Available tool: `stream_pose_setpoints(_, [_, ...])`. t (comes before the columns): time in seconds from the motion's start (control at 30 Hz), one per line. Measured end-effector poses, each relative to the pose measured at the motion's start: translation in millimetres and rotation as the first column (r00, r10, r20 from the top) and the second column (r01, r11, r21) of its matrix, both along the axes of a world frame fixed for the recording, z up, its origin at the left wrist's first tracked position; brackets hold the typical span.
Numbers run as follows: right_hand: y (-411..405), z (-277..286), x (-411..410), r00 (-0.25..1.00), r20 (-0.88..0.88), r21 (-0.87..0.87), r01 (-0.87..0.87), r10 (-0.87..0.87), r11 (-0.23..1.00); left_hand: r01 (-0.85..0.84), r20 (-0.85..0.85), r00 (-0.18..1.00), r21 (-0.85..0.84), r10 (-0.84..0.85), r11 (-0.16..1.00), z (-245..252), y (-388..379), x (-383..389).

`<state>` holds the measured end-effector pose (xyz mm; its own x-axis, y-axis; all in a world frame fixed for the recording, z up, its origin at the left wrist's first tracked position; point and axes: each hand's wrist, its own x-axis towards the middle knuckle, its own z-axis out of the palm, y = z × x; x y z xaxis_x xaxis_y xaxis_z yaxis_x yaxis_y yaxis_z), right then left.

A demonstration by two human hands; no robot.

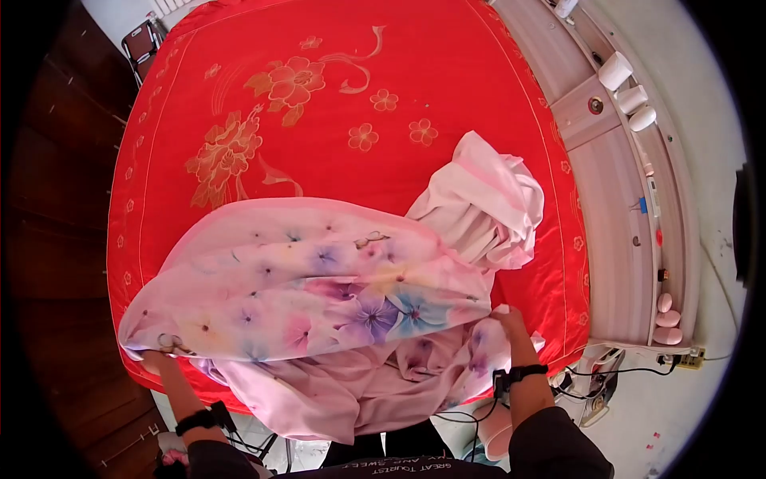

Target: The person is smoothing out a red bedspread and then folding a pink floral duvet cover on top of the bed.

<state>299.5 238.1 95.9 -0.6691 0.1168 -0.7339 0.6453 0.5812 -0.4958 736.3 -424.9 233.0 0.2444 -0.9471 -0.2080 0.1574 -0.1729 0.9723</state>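
Observation:
A pink floral cloth (263,287), printed with purple, blue and yellow flowers, spreads between my two hands. My left hand (154,361) grips its edge at the lower left, the fingers partly hidden under the fabric. At the right, my right hand (508,317) pinches another part of the edge. Below this stretched span the cloth hangs in loose folds over the near side of the bed. Beyond my right hand lies a bunched pale pink heap of fabric (491,209); whether it is the same cloth I cannot tell. Underneath is a red bedspread (335,161) with gold flowers.
Dark wooden cabinets (66,239) line the left side. A pale wooden shelf unit (622,239) runs along the right, holding white cups (615,70) and small items. A power strip with cables (691,358) sits at its near end. A pink bin (495,434) stands by the bed's near edge.

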Motion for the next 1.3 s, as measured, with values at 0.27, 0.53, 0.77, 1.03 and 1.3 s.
stream_pose_setpoints(0.27, [-62.8,-67.3,-11.1,0.775,-0.08,-0.128,-0.632,0.627,0.764,0.57,0.402,0.361,0.619,-0.841,0.54,-117.0,150.9,-64.4])
stream_pose_setpoints(0.53, [-105.0,29.5,-17.8,0.562,-0.034,0.244,-0.797,0.827,0.552,0.74,0.777,-0.36,0.575,-0.516,0.349,-136.8,132.6,-77.2])
stream_pose_setpoints(0.77, [29.3,53.9,-33.9,0.988,-0.025,0.119,-0.145,0.149,0.982,0.689,0.694,-0.5,0.681,-0.518,0.247,-150.1,86.7,-61.8])
stream_pose_setpoints(1.03, [13.9,100.6,-58.9,0.83,-0.466,-0.282,0.189,-0.306,0.941,0.368,0.869,-0.201,0.494,-0.451,0.788,-107.2,5.4,40.2])
stream_pose_setpoints(1.3, [117.2,52.3,-54.7,0.983,-0.114,0.17,-0.126,0.147,0.977,0.645,0.988,-0.155,0.109,-0.011,0.757,-91.9,44.4,-44.3])
